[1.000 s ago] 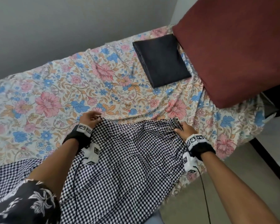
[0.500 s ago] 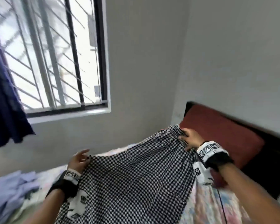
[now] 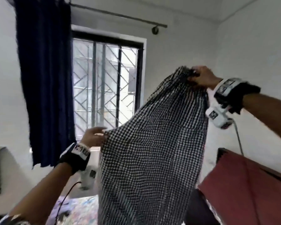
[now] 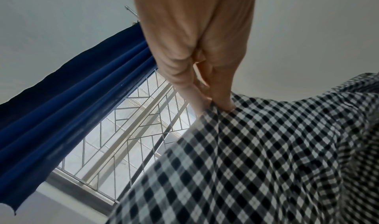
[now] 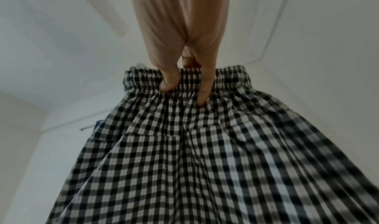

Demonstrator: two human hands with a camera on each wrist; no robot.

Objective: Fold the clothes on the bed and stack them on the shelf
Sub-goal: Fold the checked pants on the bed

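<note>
We hold the checked skirt point(image 3: 152, 151) aloft, right hand point(image 3: 203, 77) gripping its waistband, left hand point(image 3: 92, 137) pinching an edge; curtain point(image 3: 44, 82) left, red pillow point(image 3: 250, 189) right.

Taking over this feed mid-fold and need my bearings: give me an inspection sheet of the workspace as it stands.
Surface: bed shows only as a blurred floral strip at the bottom.
Job's things: checked garment held up in the air, hanging down, unfolded; shelf not in view.
Clutter: dark red pillow at lower right.
Grippers: right hand grips the gathered waistband, raised high; left hand pinches the garment's side edge lower down.
Cables: a black cable hangs from the left wrist unit, a grey cable from the right.
Surroundings: barred window, dark blue curtain beside it, white walls.
</note>
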